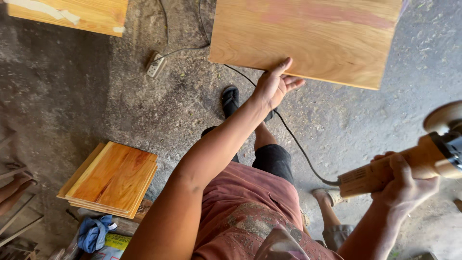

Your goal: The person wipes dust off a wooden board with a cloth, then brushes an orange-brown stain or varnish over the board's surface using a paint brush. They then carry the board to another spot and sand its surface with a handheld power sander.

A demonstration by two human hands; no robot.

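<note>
Fingers of your left hand [274, 87] lie loosely spread under the near edge of the large pale-orange wooden panel [308, 38] at the top centre of the frame, thumb on its face, steadying rather than gripping it. Your right hand [402, 185], at the lower right, is wrapped tight round the dust-coated body of the handheld disc sander [409, 166], whose round pad [445, 115] points up toward the right edge, well apart from the panel. A black power cord [288, 132] runs from the tool's tail across the grey concrete floor [72, 86] toward the white socket strip [155, 64] at the upper left.

To handle this well, keep your left fingertips back from the panel's edge before the pad comes near, and press the board so it cannot shift. Mind the cord: it passes just beside your sandalled foot [230, 100], so I judge it a likely snag. A stack of varnished orange boards [113, 178] lies at the lower left, clear of your work.
</note>
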